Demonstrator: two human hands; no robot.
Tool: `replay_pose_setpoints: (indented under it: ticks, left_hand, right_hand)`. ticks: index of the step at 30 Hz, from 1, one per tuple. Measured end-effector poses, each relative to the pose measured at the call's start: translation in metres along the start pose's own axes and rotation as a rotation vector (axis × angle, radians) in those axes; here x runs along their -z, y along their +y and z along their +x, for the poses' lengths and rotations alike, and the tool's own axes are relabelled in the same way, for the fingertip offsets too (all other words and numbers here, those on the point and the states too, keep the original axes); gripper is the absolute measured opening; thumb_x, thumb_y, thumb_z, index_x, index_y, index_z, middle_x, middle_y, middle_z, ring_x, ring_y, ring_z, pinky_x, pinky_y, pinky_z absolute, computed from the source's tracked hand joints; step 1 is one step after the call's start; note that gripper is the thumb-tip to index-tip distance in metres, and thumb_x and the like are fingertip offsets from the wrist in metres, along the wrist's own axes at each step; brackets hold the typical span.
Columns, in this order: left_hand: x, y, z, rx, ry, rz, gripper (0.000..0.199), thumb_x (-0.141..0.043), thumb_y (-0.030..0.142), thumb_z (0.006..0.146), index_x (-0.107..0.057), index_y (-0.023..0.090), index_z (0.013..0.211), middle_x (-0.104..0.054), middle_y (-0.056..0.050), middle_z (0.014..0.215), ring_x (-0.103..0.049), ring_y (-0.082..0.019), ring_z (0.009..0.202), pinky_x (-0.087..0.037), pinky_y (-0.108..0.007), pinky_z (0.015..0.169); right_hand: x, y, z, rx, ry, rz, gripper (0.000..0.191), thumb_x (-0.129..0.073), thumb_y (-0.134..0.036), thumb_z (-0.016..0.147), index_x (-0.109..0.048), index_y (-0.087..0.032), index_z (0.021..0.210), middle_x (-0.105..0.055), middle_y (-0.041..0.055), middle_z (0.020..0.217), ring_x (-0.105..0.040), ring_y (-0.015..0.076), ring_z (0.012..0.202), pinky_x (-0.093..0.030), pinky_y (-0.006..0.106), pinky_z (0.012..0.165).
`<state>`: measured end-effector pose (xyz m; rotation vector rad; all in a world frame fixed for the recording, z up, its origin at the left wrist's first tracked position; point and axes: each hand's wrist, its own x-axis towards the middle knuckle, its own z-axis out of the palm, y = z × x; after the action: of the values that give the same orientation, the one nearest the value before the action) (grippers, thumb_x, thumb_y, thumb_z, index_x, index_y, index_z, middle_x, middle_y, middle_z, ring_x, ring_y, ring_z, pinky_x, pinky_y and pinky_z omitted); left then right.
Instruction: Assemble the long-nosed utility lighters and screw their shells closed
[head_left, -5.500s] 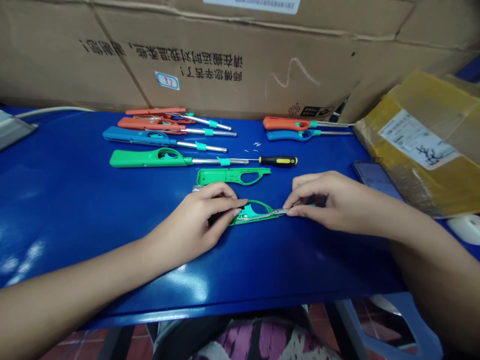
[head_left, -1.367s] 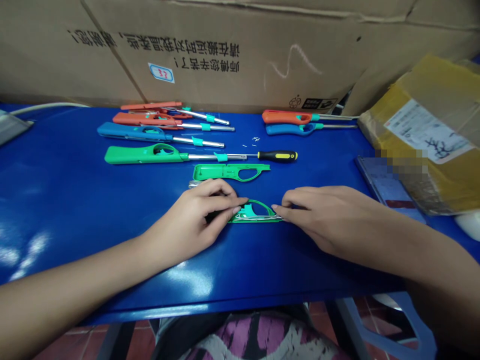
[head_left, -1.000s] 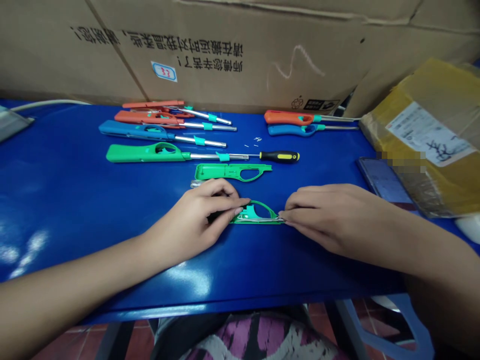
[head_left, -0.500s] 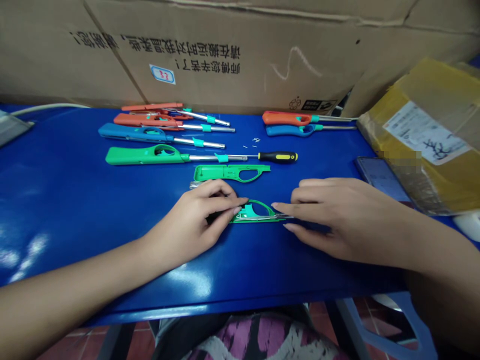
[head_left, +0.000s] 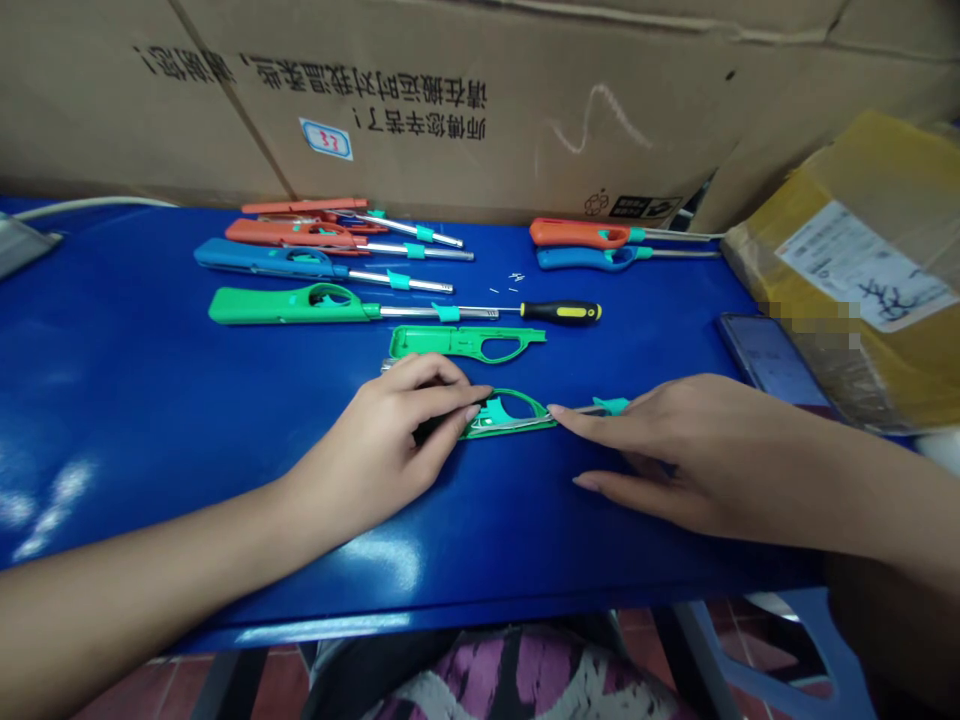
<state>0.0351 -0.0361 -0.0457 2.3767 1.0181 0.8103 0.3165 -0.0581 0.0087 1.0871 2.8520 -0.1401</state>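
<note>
My left hand (head_left: 401, 430) pinches a green lighter half-shell (head_left: 510, 428) lying open on the blue table, with a teal trigger (head_left: 494, 412) inside it. The palm side of that shell is hidden by my fingers. My right hand (head_left: 675, 455) is to the right, its index fingertip touching the thin metal rod at the shell's front end. A teal tab (head_left: 611, 406) on the rod shows just beyond the right index finger; the lower fingers are spread, the others hidden. Behind my left hand lies another green half-shell (head_left: 465, 343), empty.
Behind are a green lighter (head_left: 292, 305), a blue lighter (head_left: 262, 262), orange lighters (head_left: 289, 234) and a screwdriver (head_left: 562, 313). Small screws (head_left: 516, 277) lie mid-table. Farther right are two lighters (head_left: 577, 233), a phone (head_left: 772, 360) and a taped box (head_left: 840, 200). A large carton (head_left: 450, 60) stands behind.
My right hand has shifted slightly down and right, with its index fingertip now on the rod. The teal tab has come into view. My left hand keeps its pinch on the shell.
</note>
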Motion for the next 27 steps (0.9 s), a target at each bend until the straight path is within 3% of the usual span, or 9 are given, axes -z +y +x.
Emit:
replay_pose_setpoints:
  ticks: [6, 13, 19, 27]
  left_hand:
    - [0.001, 0.001, 0.0, -0.006, -0.007, 0.002, 0.026, -0.056, 0.019, 0.098, -0.073, 0.016, 0.117, -0.067, -0.007, 0.102, -0.065, -0.019, 0.095, -0.054, -0.033, 0.083]
    - [0.004, 0.005, -0.002, 0.06, -0.025, -0.056, 0.027, -0.056, 0.019, 0.097, -0.069, 0.019, 0.121, -0.066, -0.006, 0.11, -0.065, -0.016, 0.097, -0.054, -0.03, 0.085]
    - [0.007, 0.01, -0.002, -0.028, -0.051, -0.03, 0.009, -0.061, 0.019, 0.095, -0.068, 0.02, 0.101, -0.065, -0.005, 0.106, -0.061, -0.018, 0.101, -0.05, -0.034, 0.091]
    - [0.006, 0.006, -0.005, -0.058, -0.069, -0.003, 0.01, -0.063, 0.019, 0.094, -0.071, 0.021, 0.1, -0.064, -0.004, 0.105, -0.06, -0.018, 0.099, -0.049, -0.033, 0.09]
  right_hand:
    - [0.001, 0.0, 0.0, 0.009, 0.028, -0.029, 0.042, -0.054, -0.048, 0.099, -0.062, -0.032, 0.137, -0.065, -0.0017, 0.06, -0.052, 0.0149, 0.05, -0.026, 0.028, 0.053]
    - [-0.003, -0.004, 0.014, -0.024, 0.147, -0.011, 0.036, -0.054, -0.045, 0.099, -0.071, -0.026, 0.125, -0.073, 0.0001, 0.066, -0.062, 0.0162, 0.055, -0.031, 0.03, 0.057]
    - [-0.01, -0.007, 0.024, 0.073, 0.258, 0.033, 0.024, -0.053, -0.029, 0.101, -0.076, -0.025, 0.107, -0.077, -0.0021, 0.08, -0.068, 0.0149, 0.067, -0.038, 0.03, 0.065]
    - [-0.013, -0.007, 0.031, -0.007, 0.15, 0.171, 0.02, -0.051, -0.026, 0.1, -0.071, -0.022, 0.097, -0.069, 0.001, 0.094, -0.063, 0.0124, 0.076, -0.039, 0.027, 0.064]
